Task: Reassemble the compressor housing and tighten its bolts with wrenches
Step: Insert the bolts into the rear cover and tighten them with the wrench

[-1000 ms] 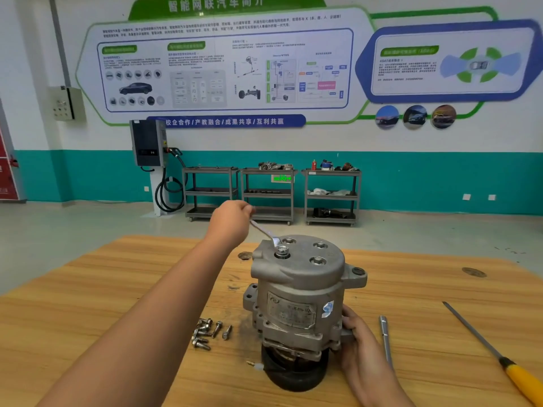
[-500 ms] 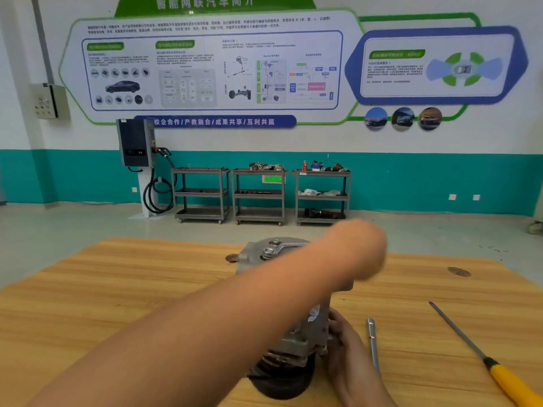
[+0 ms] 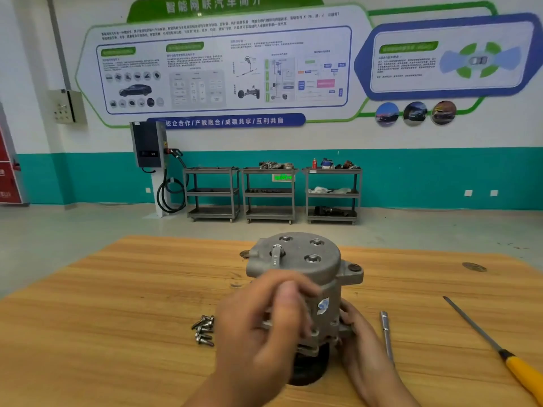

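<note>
In the middle of the wooden surface (image 3: 117, 318) the compressor (image 3: 305, 268) stands upright on its dark pulley end, cap side up. A wrench (image 3: 276, 257) sits on one bolt of the cap, its handle running back toward the person. The left hand (image 3: 264, 324) is blurred, but its grip looks closed round the near end of that handle. The right hand (image 3: 364, 339) has its grip wrapped on the lower right flank of the compressor, bracing it.

This looks like a heavy, rigid cast-metal body, top-heavy on its narrow round foot, so it would likely twist or tip under wrench force. The ribbed lower flange, where the right hand is, seems the sound place to hold; the smooth upper drum would probably slip.

A small heap of loose bolts (image 3: 204, 330) lies just left of the compressor, a thin metal rod (image 3: 385, 333) just right of it, and a yellow-handled tool (image 3: 526, 377) farther right.

A torn blue-and-white sticker (image 3: 323, 305) on the compressor cannot be read. On the wall, the green heading (image 3: 211, 4) reads 智能网联汽车简介, and the blue banner (image 3: 224, 121) reads 校企合作 / 产教融合 / 成果共享 / 互利共赢.
</note>
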Available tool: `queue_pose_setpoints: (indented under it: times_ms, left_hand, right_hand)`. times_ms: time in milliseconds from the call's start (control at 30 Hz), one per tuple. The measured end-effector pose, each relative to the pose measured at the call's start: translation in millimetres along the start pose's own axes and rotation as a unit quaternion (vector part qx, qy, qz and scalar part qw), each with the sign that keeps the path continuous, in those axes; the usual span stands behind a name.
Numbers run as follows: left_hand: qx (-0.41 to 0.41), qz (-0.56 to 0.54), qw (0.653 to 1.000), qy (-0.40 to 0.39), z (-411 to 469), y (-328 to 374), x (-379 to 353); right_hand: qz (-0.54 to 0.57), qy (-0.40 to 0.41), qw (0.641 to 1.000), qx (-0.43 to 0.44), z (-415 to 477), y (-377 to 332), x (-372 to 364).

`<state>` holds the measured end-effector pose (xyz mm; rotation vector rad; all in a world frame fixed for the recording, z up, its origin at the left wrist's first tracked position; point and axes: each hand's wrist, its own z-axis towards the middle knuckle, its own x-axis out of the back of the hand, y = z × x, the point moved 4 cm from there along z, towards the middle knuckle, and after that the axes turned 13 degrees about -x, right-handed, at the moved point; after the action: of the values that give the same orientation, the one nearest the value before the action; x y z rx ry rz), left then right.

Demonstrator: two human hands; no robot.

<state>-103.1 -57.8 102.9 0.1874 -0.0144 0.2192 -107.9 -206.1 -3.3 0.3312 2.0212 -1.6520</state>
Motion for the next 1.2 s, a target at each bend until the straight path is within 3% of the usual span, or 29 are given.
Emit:
queue_pose_setpoints:
  times_ms: [33, 67, 133, 267, 533, 633, 767, 833, 967, 1067, 1200]
  left_hand:
    - [0.005, -0.011, 0.999, 0.049, -4.1, -6.8, 13.0]
    - [0.012, -0.021, 0.994, 0.108, -6.7, -10.0, 29.4]
    - [0.058, -0.023, 0.978, 0.198, -9.4, -20.2, 52.8]
    - [0.151, -0.039, 0.938, 0.309, -0.2, -52.1, 74.9]
    - [0.324, -0.099, 0.867, 0.365, 25.8, -132.3, 87.1]
    - [0.385, -0.106, 0.849, 0.346, 35.0, -156.2, 77.2]
    - [0.436, -0.08, 0.847, 0.294, 45.7, -177.1, 63.5]
    - [0.442, -0.003, 0.863, 0.245, 47.3, -182.9, 57.2]
    - [0.368, 0.244, 0.897, 0.021, 69.3, -191.5, 36.0]
    - [0.368, 0.308, 0.856, -0.189, 89.6, -199.0, 5.8]
    - [0.345, 0.276, 0.826, -0.351, 100.1, -197.4, -29.6]
  right_hand:
    - [-0.028, -0.041, 0.999, -0.023, -29.6, -47.4, 78.8]
    - [0.001, -0.028, 0.999, -0.021, -46.1, -31.1, 118.6]
    - [-0.009, 0.057, 0.998, -0.019, -45.3, -33.4, 140.9]
    - [-0.008, 0.039, 0.999, -0.005, -44.4, -29.3, 124.1]
    - [0.025, 0.058, 0.997, -0.047, -34.4, -31.9, 127.9]
    - [-0.01, 0.061, 0.998, -0.006, -34.6, -35.6, 127.6]
    - [-0.007, 0.068, 0.997, -0.028, -46.1, -40.7, 123.0]
    - [0.004, 0.068, 0.997, -0.043, -51.4, -41.0, 120.7]
    - [0.005, 0.08, 0.996, -0.047, -55.3, -42.7, 116.4]
    - [0.014, 0.087, 0.995, -0.05, -53.2, -45.8, 115.5]
    - [0.008, 0.084, 0.995, -0.054, -52.3, -44.9, 118.3]
